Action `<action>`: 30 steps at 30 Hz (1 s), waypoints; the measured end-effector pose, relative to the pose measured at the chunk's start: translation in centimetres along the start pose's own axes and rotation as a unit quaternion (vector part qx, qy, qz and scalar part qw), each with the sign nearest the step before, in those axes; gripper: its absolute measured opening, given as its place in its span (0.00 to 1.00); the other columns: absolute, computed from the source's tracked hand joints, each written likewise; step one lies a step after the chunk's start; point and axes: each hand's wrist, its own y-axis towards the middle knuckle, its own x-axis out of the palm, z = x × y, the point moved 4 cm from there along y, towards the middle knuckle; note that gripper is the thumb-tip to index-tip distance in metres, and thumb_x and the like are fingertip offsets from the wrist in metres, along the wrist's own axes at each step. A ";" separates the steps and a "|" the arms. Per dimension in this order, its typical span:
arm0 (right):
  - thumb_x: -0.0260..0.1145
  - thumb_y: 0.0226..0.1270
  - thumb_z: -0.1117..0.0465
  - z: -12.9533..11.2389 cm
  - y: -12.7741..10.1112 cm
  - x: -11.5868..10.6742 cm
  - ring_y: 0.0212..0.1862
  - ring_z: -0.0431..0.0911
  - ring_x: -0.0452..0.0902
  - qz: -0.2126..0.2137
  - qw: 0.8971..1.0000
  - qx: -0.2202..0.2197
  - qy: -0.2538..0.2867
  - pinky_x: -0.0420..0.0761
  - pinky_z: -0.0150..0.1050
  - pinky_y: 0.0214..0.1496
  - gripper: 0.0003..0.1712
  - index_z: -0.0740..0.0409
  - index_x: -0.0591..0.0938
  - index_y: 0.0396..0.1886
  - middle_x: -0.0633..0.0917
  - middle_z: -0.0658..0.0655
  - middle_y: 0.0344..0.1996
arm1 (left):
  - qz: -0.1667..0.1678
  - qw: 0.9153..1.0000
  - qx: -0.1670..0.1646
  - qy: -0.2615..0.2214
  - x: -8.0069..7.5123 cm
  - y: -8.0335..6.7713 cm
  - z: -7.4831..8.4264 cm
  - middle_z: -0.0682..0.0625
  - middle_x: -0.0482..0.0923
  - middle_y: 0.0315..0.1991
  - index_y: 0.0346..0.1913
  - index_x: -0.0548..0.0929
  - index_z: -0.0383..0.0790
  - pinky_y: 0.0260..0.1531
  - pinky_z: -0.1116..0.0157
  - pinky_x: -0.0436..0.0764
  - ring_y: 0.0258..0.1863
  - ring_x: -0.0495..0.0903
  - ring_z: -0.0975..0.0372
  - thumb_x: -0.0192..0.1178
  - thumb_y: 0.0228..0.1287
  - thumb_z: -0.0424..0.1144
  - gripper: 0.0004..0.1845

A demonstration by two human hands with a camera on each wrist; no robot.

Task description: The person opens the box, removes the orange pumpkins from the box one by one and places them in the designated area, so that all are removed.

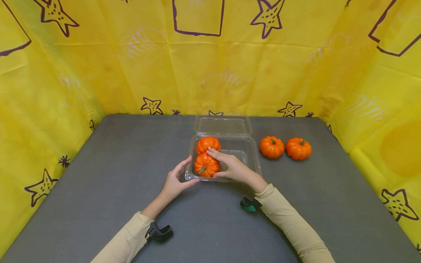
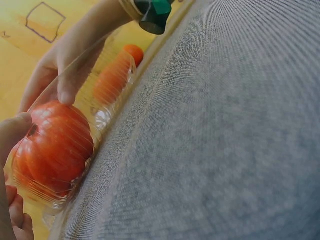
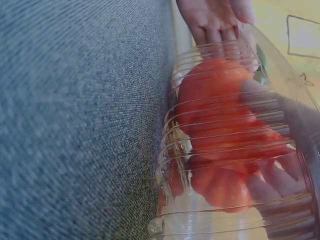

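Observation:
A clear plastic clamshell container (image 1: pixel 243 175) stands with its lid (image 1: pixel 223 125) folded back. Two orange toy pumpkins sit along its left side, a rear pumpkin (image 1: pixel 207 144) and a front pumpkin (image 1: pixel 205 166) with a green stem. My right hand (image 1: pixel 235 168) reaches inside and grips the front pumpkin, thumb at its near side and fingers over its far side. At the front left corner, my left hand (image 1: pixel 174 184) holds the container, its thumb at the near rim. Through the ribbed wall, the front pumpkin (image 2: pixel 55 150) shows large in the left wrist view.
Two more orange pumpkins, one nearer the container (image 1: pixel 271 147) and one farther right (image 1: pixel 298 149), lie on the grey table (image 1: pixel 131 157). Yellow cloth (image 1: pixel 210 58) with drawn stars hangs behind and at both sides. Black wrist devices are on both arms.

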 end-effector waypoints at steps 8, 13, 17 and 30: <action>0.76 0.39 0.62 0.1 0.0 -0.3 0.52 0.51 0.71 0.017 0.999 0.026 -0.016 0.69 0.41 0.54 0.45 0.63 0.68 0.61 0.73 0.63 0.54 | 0.000 1.000 0.000 -0.001 0.0 0.1 0.0 0.33 0.64 0.58 0.57 0.66 0.21 0.56 0.53 0.58 0.59 0.62 0.48 0.68 0.41 0.22 0.36; 0.77 0.38 0.62 0.0 0.2 -0.4 0.52 0.50 0.72 0.027 0.999 0.009 -0.025 0.69 0.40 0.54 0.43 0.64 0.70 0.59 0.73 0.60 0.55 | 0.002 1.000 -0.005 0.001 -0.1 0.1 0.0 0.34 0.64 0.59 0.57 0.66 0.22 0.57 0.54 0.58 0.59 0.62 0.49 0.68 0.41 0.22 0.36; 0.78 0.36 0.63 -0.2 0.1 -0.5 0.52 0.50 0.72 0.037 0.999 -0.006 -0.033 0.70 0.40 0.53 0.43 0.64 0.72 0.57 0.74 0.59 0.54 | 0.001 1.000 -0.010 0.004 -0.1 0.0 0.0 0.34 0.64 0.59 0.58 0.66 0.22 0.57 0.53 0.59 0.59 0.62 0.49 0.68 0.42 0.22 0.36; 0.78 0.34 0.62 -0.5 -0.1 -1.7 0.51 0.47 0.73 0.057 0.998 -0.006 0.005 0.71 0.37 0.51 0.41 0.63 0.75 0.55 0.77 0.58 0.50 | 0.002 1.000 -0.014 0.002 0.0 0.0 0.0 0.35 0.64 0.59 0.58 0.66 0.23 0.57 0.55 0.59 0.59 0.62 0.50 0.68 0.42 0.23 0.36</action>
